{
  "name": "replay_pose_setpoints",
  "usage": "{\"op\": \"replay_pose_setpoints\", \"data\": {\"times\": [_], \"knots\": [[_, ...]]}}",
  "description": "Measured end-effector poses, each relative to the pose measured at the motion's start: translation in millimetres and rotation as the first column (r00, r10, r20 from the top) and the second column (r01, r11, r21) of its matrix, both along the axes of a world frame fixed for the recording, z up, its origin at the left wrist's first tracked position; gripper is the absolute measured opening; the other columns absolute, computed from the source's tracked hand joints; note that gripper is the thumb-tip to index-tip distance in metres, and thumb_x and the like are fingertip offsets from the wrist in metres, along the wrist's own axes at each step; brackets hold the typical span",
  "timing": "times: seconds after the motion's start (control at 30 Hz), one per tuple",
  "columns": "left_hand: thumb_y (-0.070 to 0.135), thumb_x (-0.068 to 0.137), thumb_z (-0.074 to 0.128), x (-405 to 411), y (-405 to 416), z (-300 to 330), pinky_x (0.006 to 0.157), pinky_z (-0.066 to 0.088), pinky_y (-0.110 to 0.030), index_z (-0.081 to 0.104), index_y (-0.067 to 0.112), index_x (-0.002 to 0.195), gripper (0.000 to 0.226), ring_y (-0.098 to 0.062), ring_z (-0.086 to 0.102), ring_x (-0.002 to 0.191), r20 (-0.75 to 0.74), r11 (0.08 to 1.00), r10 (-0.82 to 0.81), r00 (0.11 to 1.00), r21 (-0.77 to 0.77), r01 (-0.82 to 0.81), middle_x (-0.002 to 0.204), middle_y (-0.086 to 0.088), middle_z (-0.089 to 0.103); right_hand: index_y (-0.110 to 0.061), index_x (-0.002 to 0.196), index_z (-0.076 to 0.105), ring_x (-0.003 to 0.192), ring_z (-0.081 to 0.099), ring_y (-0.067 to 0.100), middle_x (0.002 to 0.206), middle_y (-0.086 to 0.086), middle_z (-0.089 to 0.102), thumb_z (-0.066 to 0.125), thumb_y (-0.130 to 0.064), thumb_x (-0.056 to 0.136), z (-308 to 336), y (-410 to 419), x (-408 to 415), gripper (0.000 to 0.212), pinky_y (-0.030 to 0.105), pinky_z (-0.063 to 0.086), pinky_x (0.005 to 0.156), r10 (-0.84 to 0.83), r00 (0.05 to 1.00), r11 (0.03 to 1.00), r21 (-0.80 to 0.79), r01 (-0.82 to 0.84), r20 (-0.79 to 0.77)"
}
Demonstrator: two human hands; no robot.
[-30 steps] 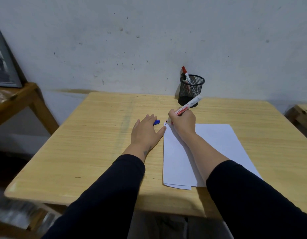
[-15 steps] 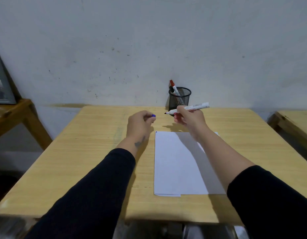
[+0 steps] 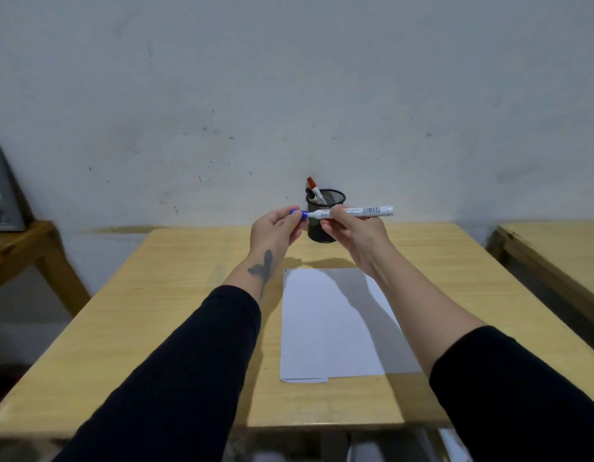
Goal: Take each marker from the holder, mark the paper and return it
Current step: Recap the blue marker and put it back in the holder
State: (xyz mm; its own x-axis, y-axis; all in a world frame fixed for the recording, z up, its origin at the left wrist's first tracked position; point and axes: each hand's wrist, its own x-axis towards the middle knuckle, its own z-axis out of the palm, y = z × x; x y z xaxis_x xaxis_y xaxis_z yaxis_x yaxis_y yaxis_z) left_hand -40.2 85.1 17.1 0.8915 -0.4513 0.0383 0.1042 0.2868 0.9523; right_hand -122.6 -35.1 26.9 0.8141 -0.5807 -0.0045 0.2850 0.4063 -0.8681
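Observation:
My right hand (image 3: 354, 233) holds a white marker (image 3: 365, 211) level in the air, tip pointing left. My left hand (image 3: 275, 228) pinches the blue cap (image 3: 298, 213), which meets the marker's tip. Both hands hover above the far part of the wooden table (image 3: 175, 295), in front of the black mesh holder (image 3: 325, 216). A red-capped marker (image 3: 314, 190) and a dark one stand in the holder. The white paper (image 3: 329, 331) lies flat below my right forearm, with a small dark mark at its far left corner.
A second wooden table (image 3: 555, 248) stands at the right. A low wooden stand (image 3: 18, 241) with a framed picture (image 3: 2, 195) is at the left. The wall rises right behind the holder.
Both hands rose from the paper and came together. The marker tip, bare half a second ago, now meets the blue cap in my left hand.

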Motion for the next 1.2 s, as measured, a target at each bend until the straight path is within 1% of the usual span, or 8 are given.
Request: {"op": "replay_pose_setpoints", "data": {"times": [0.33,0.47,0.8,0.93,1.0,1.07,1.13,1.2], "knots": [[0.008,0.087,0.066,-4,5,9,0.071,0.055,-0.016,0.07,0.01,0.097,0.011,-0.003,0.068,0.068,0.185,0.985,-0.077,0.98,0.167,0.046,0.078,0.0,0.071,-0.003,0.086,0.061,0.078,0.069,0.017,0.09,0.013,0.067,0.061,0.001,0.089,3,0,-9,0.005,0.024,0.056,0.085,0.051,0.997,0.998,0.039,-0.053,0.052],[0.003,0.087,0.065,-1,4,11,0.064,0.055,-0.014,0.07,0.002,0.101,0.016,-0.004,0.066,0.06,0.26,0.966,-0.096,0.961,0.255,0.028,0.074,-0.003,0.068,-0.002,0.091,0.059,0.073,0.07,0.015,0.089,0.013,0.067,0.058,0.001,0.09,-1,-1,-7,0.004,0.022,0.058,0.081,0.079,0.997,0.995,0.056,-0.08,0.027],[0.003,0.085,0.067,-1,-7,1,0.079,0.057,-0.031,0.07,0.01,0.087,0.008,-0.018,0.059,0.068,0.293,0.946,-0.046,0.955,0.32,-0.052,0.07,-0.01,0.058,-0.002,0.09,0.059,0.076,0.066,0.017,0.084,0.011,0.065,0.058,0.0,0.091,-14,2,-1,0.003,0.019,0.06,0.066,0.04,0.999,0.977,0.211,-0.037,-0.011],[0.008,0.084,0.068,10,-12,9,0.084,0.058,-0.038,0.073,0.01,0.092,0.009,-0.02,0.063,0.071,0.347,0.926,0.051,0.936,0.334,-0.175,0.073,-0.007,0.067,0.006,0.096,0.065,0.058,0.064,0.019,0.073,0.012,0.065,0.073,-0.012,0.082,-1,-7,12,0.025,0.024,0.06,0.058,-0.135,0.938,0.987,-0.123,0.1,-0.32],[0.012,0.084,0.068,16,-16,16,0.085,0.057,-0.037,0.074,0.013,0.093,0.01,-0.019,0.064,0.075,0.402,0.897,0.069,0.913,0.375,-0.233,0.077,-0.006,0.068,-0.001,0.096,0.063,0.063,0.059,0.024,0.074,0.008,0.061,0.077,-0.024,0.077,7,-17,16,0.034,0.031,0.055,0.049,-0.417,0.803,0.824,-0.55,0.137,-0.426],[0.014,0.084,0.068,20,-24,25,0.084,0.056,-0.034,0.073,0.014,0.094,0.011,-0.019,0.062,0.076,0.451,0.879,0.047,0.891,0.405,-0.251,0.08,-0.005,0.067,-0.013,0.1,0.061,0.087,0.055,0.024,0.089,0.003,0.061,0.073,-0.029,0.079,14,-23,21,0.029,0.033,0.047,0.063,-0.644,0.722,0.415,-0.908,0.051,-0.253],[0.015,0.084,0.068,18,-31,33,0.083,0.054,-0.031,0.073,0.013,0.095,0.012,-0.017,0.06,0.075,0.489,0.881,0.01,0.872,0.408,-0.239,0.081,-0.005,0.066,-0.02,0.111,0.067,0.105,0.052,0.024,0.105,0.001,0.065,0.066,-0.024,0.085,18,-22,25,0.026,0.036,0.045,0.078,-0.579,0.811,0.098,-0.995,-0.026,-0.079],[0.014,0.084,0.068,13,-37,39,0.086,0.055,-0.03,0.072,0.011,0.101,0.017,-0.014,0.06,0.076,0.505,0.903,0.003,0.863,0.369,-0.219,0.083,-0.004,0.067,-0.02,0.11,0.07,0.103,0.056,0.026,0.104,0.001,0.069,0.061,-0.022,0.089,20,-21,28,0.024,0.036,0.047,0.079,-0.52,0.854,0.011,-1.0,-0.018,-0.021]]}}
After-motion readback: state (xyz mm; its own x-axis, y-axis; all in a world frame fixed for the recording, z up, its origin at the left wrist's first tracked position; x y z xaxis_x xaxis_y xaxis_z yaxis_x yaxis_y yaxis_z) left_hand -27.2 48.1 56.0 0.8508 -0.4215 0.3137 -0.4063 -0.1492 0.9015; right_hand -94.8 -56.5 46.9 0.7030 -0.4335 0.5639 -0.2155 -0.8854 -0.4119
